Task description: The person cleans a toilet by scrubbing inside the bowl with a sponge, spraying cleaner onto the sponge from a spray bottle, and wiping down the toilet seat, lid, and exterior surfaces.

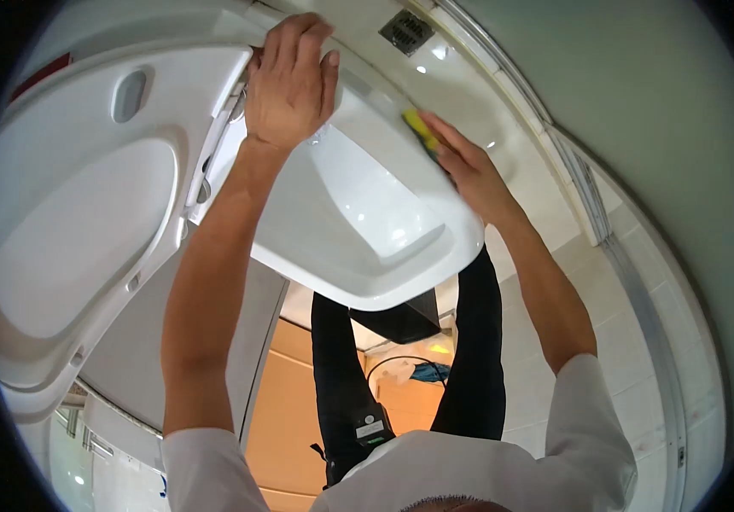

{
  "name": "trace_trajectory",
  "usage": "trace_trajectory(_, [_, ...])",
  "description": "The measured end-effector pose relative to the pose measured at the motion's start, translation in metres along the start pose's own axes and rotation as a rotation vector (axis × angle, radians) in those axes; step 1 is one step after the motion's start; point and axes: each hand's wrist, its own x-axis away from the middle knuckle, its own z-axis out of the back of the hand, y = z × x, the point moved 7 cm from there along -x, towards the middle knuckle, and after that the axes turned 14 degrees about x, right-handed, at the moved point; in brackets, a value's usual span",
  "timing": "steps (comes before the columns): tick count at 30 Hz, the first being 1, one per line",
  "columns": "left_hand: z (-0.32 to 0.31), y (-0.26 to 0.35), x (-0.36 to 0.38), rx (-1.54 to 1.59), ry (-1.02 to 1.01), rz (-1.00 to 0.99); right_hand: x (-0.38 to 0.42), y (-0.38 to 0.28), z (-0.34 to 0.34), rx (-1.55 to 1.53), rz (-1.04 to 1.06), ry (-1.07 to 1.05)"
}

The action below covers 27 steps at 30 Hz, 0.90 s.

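Note:
A white toilet bowl (358,282) fills the middle of the head view, its inside wet and shiny. My right hand (474,175) grips a yellow and green sponge (421,130) and presses it along the bowl's right outer side. At the back of the bowl, my left hand (290,85) lies over the rim near the hinge, holding nothing, with its fingers stretched forward and slightly blurred. Beside my left forearm, the raised white toilet lid and seat (205,85) stand at the left. What lies beneath my left palm is hidden.
A floor drain (406,32) sits beyond the bowl. Along the right runs a metal shower track (589,200) beside a pale green panel (666,111). Between my legs are a black bin (401,320) and a blue cloth (429,372). A grey panel (171,324) stands left.

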Motion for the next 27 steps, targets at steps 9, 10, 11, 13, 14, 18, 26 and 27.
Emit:
trace_trajectory(9, [-0.002, -0.011, 0.008, 0.093, 0.026, 0.000, -0.253, -0.062, -0.090, 0.085, 0.135, -0.291])
trace_trajectory(10, [-0.004, -0.015, 0.009, 0.108, 0.005, 0.032, -0.250, -0.074, -0.092, 0.094, 0.152, -0.304])
trace_trajectory(11, [-0.004, -0.013, 0.010, 0.108, 0.026, 0.039, -0.226, -0.103, -0.085, 0.070, 0.411, -0.309])
trace_trajectory(13, [-0.002, -0.011, 0.006, 0.116, 0.014, 0.051, -0.206, -0.123, -0.078, 0.014, 0.624, -0.358])
trace_trajectory(14, [-0.002, -0.012, 0.006, 0.124, -0.008, 0.066, -0.211, -0.117, -0.080, -0.011, 0.590, -0.408])
trace_trajectory(18, [-0.001, -0.011, 0.003, 0.082, -0.052, 0.085, -0.287, -0.074, -0.095, -0.013, 0.040, -0.285])
trace_trajectory(26, [0.004, -0.008, -0.003, -0.008, -0.005, 0.044, -0.344, -0.113, -0.129, 0.008, 0.225, -0.384])
trace_trajectory(27, [0.003, -0.009, -0.003, 0.003, -0.020, 0.061, -0.377, -0.068, -0.136, 0.039, 0.177, -0.315])
